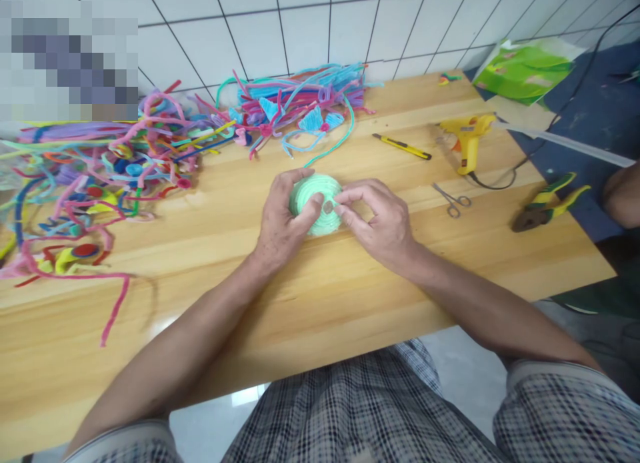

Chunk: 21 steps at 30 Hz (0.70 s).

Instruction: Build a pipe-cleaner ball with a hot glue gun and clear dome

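Observation:
A round mint-green coil of pipe cleaner (316,183) lies on the wooden table in front of me, and a thin green strand (334,148) runs away from its far side. My left hand (286,213) is closed around the coil's left side, its thumb resting on top. On the right, my right hand (377,216) has thumb and index finger pinched together at the coil's surface. Whatever sits between those fingertips is too small to make out. Close to them, near the coil's middle, shows a small brownish round spot (328,207).
Piled pipe cleaners (300,93) and coloured pieces (115,169) cover the back and left. To the right lie a yellow utility knife (403,147), small scissors (453,200), a yellow glue gun (469,139) with a cord, and pliers (545,206). A person's limb (623,195) shows at the right edge.

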### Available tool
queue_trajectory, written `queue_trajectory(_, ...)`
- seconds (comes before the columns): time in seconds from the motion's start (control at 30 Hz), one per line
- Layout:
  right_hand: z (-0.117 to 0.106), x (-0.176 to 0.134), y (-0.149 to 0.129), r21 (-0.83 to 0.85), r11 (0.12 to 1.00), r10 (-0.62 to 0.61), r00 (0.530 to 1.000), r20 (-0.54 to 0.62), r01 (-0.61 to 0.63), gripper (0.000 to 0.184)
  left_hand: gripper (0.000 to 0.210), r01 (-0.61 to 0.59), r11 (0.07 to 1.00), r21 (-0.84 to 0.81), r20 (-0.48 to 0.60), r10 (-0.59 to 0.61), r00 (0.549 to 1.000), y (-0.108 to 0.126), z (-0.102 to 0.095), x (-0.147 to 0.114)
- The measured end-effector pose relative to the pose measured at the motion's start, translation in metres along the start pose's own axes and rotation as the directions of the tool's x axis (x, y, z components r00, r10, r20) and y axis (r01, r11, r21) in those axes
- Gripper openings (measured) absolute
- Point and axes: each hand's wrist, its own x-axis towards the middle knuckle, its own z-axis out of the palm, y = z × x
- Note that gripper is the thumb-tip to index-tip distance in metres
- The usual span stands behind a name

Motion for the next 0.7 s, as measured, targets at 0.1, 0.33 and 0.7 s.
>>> queue_trajectory(0.1, 0.001, 0.0, 0.0, -0.01, 1.0, -0.006, 1.0, 0.002, 0.006, 0.007, 0.05, -0.035, 0.999, 0.04, -0.016, 0.036, 0.999, 0.0, 0.001, -0.001)
queue_trajectory(0.33, 0.001, -0.002, 0.002, -0.056, 0.993, -0.102, 0.995, -0.009, 0.102, 0.004, 0.045, -0.048, 0.997, 0.056, -0.038, 0.05, 0.998, -0.001, 0.002, -0.002)
queue_trajectory(0.7, 0.002, -0.003, 0.003, -0.082, 0.978, -0.195, 0.981, -0.027, 0.192, 0.007, 0.039, 0.118, 0.993, -0.007, 0.234, -0.113, 0.966, 0.01, -0.023, 0.016)
